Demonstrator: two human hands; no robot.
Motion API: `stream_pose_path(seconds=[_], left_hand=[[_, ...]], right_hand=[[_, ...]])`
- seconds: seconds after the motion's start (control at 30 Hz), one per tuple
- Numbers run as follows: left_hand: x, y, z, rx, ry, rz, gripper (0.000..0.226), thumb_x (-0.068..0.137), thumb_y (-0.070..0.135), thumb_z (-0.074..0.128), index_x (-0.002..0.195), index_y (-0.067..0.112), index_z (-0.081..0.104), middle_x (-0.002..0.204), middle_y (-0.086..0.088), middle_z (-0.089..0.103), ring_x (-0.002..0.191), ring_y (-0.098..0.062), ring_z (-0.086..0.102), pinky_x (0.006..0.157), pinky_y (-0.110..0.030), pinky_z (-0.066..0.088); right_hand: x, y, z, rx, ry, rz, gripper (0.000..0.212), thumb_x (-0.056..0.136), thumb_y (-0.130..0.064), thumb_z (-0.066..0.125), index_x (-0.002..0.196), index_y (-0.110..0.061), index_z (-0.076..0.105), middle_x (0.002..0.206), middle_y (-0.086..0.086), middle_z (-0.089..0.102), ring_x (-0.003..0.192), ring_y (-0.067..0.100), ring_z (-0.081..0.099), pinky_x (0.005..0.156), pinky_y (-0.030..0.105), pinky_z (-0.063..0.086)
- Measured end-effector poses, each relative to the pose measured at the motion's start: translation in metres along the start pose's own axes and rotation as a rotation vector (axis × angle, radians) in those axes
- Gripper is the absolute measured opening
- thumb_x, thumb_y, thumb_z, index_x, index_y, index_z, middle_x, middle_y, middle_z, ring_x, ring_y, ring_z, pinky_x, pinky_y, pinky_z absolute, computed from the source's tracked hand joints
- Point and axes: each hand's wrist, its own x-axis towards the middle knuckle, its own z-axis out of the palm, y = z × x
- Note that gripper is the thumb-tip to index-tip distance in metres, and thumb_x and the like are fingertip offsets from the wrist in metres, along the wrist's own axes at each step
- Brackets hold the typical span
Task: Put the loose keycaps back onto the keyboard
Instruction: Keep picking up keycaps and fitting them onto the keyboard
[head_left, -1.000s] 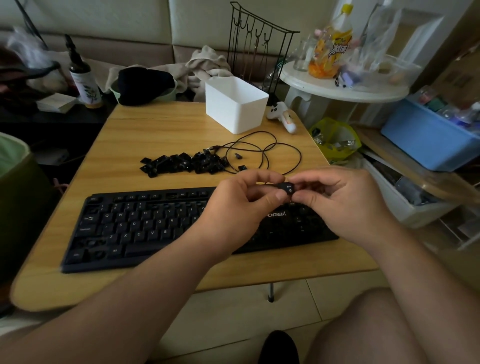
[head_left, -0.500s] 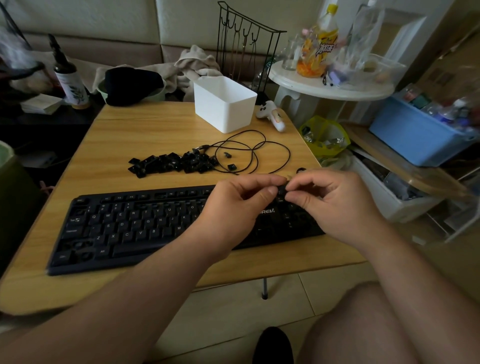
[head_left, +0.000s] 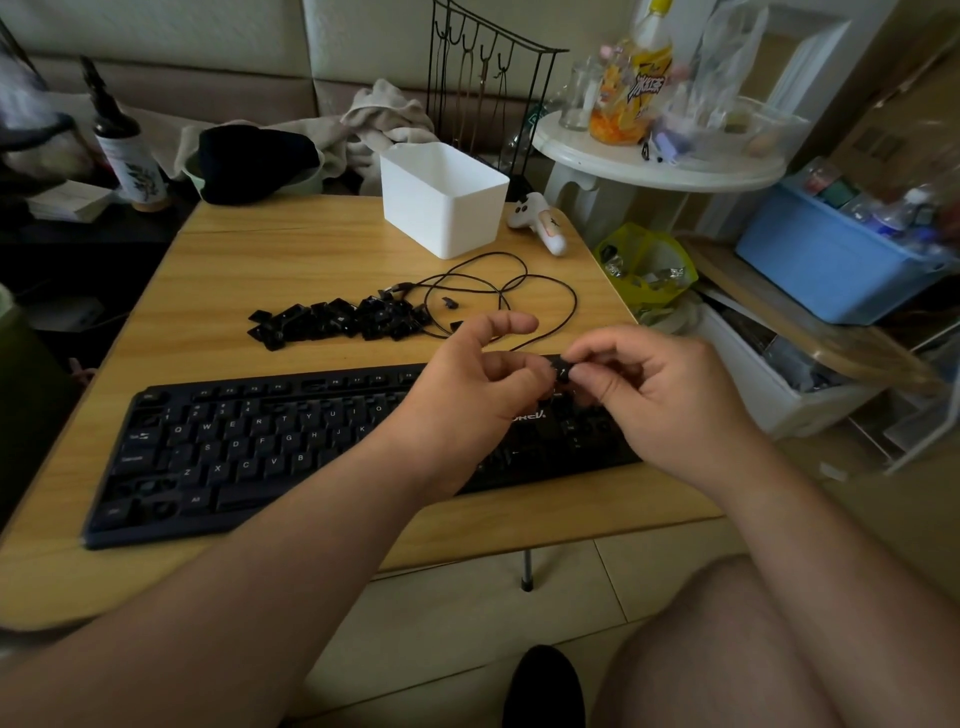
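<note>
The table (head_left: 218, 291) shows smooth, light wood grain, carrying a matt black plastic keyboard (head_left: 234, 452), glossy black plastic keycaps (head_left: 332, 322) and a smooth white plastic bin (head_left: 441, 202).

white letters such as q, w, e, r, t, y stand on the keyboard (head_left: 249, 447); partly hidden "orev" is printed at its 3 o'clock side.
</note>
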Motion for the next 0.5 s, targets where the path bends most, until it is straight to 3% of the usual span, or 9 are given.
stream_pose_path(seconds=[0.1, 0.23, 0.5], left_hand=[[0.002, -0.003, 0.002, -0.090, 0.006, -0.039, 0.044, 0.095, 0.000, 0.069, 0.132, 0.022, 0.058, 0.088, 0.001, 0.073, 0.085, -0.013, 0.068, 0.081, -0.028, 0.055], [0.004, -0.005, 0.002, -0.147, 0.029, -0.061, 0.045, 0.095, -0.001, 0.068, 0.134, 0.022, 0.059, 0.094, -0.003, 0.072, 0.093, -0.018, 0.068, 0.092, -0.035, 0.055], [0.009, -0.003, 0.012, -0.207, 0.111, -0.088, 0.035, 0.097, 0.001, 0.067, 0.126, 0.019, 0.062, 0.097, -0.007, 0.071, 0.088, -0.019, 0.069, 0.084, -0.030, 0.057]], right_hand=[[-0.001, 0.000, 0.000, -0.032, 0.013, 0.002, 0.023, 0.095, -0.010, 0.071, 0.108, -0.029, 0.074, 0.089, -0.011, 0.074, 0.078, 0.009, 0.073, 0.072, 0.030, 0.061], [0.000, -0.001, -0.001, -0.096, -0.013, -0.072, 0.034, 0.097, -0.012, 0.068, 0.125, -0.031, 0.071, 0.094, -0.012, 0.075, 0.083, 0.010, 0.073, 0.077, 0.033, 0.061], [0.004, 0.005, -0.002, -0.320, -0.011, -0.155, 0.025, 0.090, -0.012, 0.078, 0.114, -0.018, 0.076, 0.092, -0.007, 0.075, 0.083, 0.009, 0.071, 0.072, 0.040, 0.061]])
